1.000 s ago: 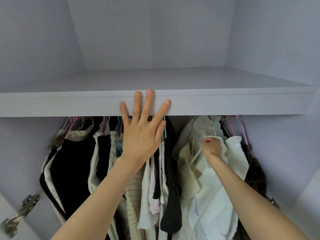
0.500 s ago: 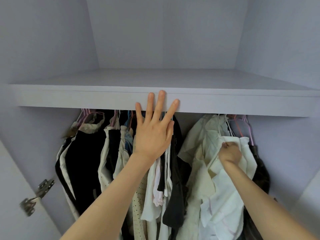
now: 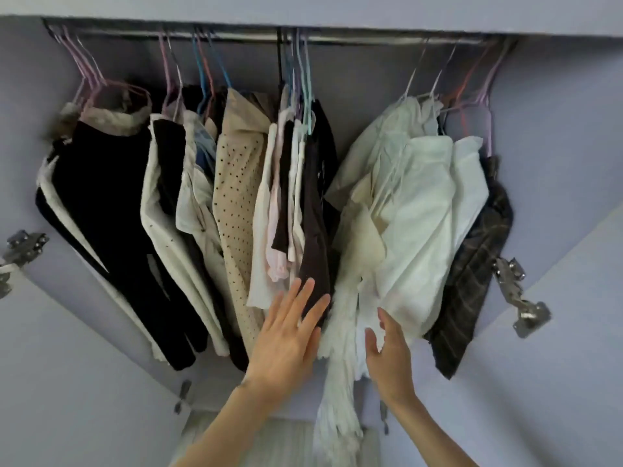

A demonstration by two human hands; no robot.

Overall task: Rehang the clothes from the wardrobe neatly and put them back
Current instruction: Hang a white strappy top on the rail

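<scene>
Black coat [image 3: 101, 203], beige dotted top [image 3: 236, 203], white shirts [image 3: 414, 210], dark plaid garment [image 3: 478, 257]
</scene>
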